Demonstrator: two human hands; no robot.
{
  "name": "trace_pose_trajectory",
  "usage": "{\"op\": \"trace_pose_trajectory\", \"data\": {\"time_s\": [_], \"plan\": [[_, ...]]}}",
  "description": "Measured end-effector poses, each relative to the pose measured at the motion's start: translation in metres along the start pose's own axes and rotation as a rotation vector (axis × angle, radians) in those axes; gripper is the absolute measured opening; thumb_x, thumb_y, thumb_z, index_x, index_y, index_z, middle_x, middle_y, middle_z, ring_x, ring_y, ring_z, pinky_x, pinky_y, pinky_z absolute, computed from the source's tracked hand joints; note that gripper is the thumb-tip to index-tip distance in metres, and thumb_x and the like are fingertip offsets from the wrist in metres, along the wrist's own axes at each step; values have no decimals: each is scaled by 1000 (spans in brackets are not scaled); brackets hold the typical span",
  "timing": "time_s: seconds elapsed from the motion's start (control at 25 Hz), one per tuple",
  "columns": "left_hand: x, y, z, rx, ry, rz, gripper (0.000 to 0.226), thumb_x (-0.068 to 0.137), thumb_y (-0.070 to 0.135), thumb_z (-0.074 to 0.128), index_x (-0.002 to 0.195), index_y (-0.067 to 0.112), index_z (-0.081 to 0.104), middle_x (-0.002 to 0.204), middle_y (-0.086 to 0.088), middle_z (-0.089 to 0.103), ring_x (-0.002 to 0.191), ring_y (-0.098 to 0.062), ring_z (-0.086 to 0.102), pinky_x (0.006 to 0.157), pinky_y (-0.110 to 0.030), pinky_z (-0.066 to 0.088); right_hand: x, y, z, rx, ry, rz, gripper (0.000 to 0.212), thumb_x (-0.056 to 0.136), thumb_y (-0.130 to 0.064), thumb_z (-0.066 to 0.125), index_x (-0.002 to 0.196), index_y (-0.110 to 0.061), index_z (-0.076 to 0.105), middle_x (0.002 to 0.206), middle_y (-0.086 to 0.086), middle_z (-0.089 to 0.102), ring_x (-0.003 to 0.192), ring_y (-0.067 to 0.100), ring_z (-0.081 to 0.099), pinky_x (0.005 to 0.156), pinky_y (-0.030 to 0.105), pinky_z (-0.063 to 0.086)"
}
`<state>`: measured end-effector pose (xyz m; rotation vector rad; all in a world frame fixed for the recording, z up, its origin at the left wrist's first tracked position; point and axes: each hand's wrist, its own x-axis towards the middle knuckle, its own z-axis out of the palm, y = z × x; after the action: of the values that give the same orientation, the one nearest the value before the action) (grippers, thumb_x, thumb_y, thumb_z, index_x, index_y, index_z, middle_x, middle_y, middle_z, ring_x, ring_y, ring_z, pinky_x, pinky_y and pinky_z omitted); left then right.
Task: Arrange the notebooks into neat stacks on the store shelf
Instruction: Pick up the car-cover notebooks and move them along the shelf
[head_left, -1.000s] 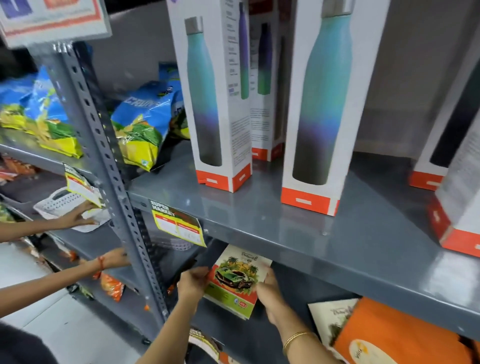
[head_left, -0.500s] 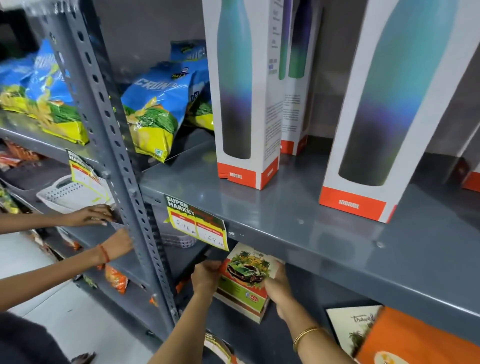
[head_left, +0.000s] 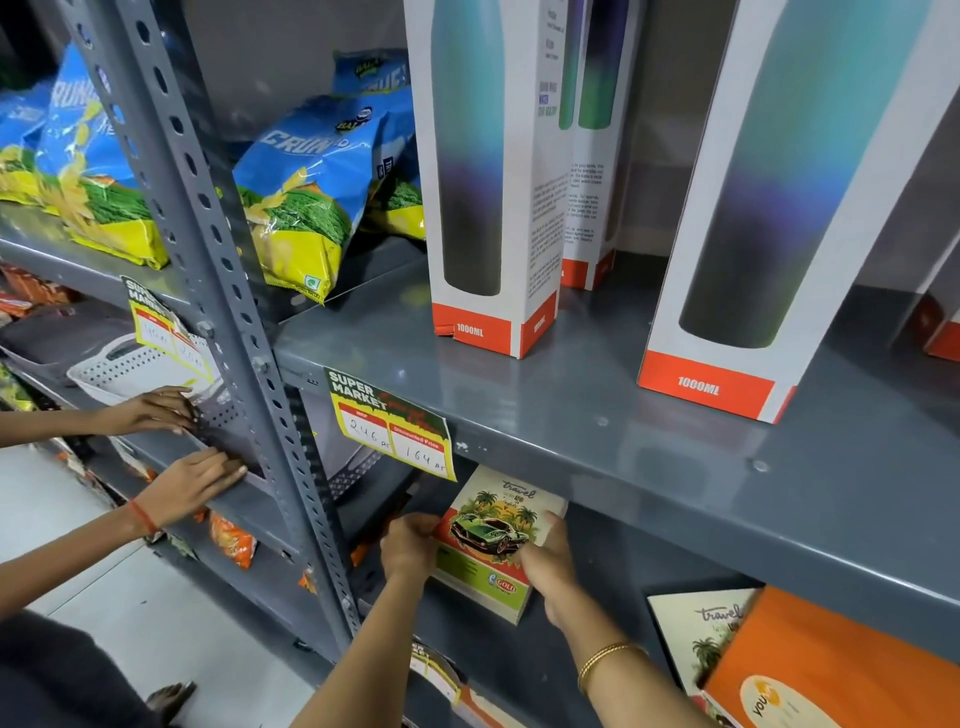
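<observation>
Under the grey metal shelf board (head_left: 597, 415), on the lower level, you have both hands on a small stack of notebooks (head_left: 483, 540) whose top cover shows a green car among palm trees. Your left hand (head_left: 410, 545) grips the stack's left edge with curled fingers. Your right hand (head_left: 545, 564) is curled round its right edge, thumb on the cover. The stack sits tilted, its far end up near the underside of the board, just below the yellow and green price tag (head_left: 389, 423). You cannot tell whether its near end rests on the shelf.

Well apart to your right, a cream travel-print notebook (head_left: 693, 639) lies partly under an orange cover (head_left: 841, 660). On the board above stand tall white and orange bottle boxes (head_left: 493, 322), with blue and yellow snack bags (head_left: 306, 197) beside them. To your left, another person's hands (head_left: 197, 483) rest on the neighbouring shelf.
</observation>
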<state>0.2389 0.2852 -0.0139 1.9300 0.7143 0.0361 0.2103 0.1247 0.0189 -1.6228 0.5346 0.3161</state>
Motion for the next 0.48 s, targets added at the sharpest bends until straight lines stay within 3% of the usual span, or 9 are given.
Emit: {"op": "trace_pose_trajectory", "data": {"time_s": [0.12,0.24,0.4,0.48], "plan": [[4,-2,1,67,-17,35,30,85,-4,55,101,14,73,111,-7,73,111,-27,62,97,-32,46,3,3,1,14,29,10,55,87,9,43,134,-19,34,111,8,59,100,27,64,70,31,56],[8,-1,2,120,-51,61,33,84,-4,55,107,14,71,114,-7,71,112,-27,62,95,-32,46,2,4,5,11,78,4,50,87,7,44,129,-19,38,118,11,61,99,27,64,82,38,57],[11,-1,3,144,-50,73,34,83,-4,56,111,10,69,117,-10,70,115,-29,60,97,-34,46,1,1,2,80,162,-26,34,84,11,46,88,-22,49,107,10,64,89,23,64,84,39,56],[6,0,1,202,-20,124,29,86,1,56,111,9,69,115,-14,70,112,-34,61,94,-38,47,0,-1,-7,73,115,-23,34,85,9,48,80,-25,50,105,7,63,83,16,62,83,34,54]]}}
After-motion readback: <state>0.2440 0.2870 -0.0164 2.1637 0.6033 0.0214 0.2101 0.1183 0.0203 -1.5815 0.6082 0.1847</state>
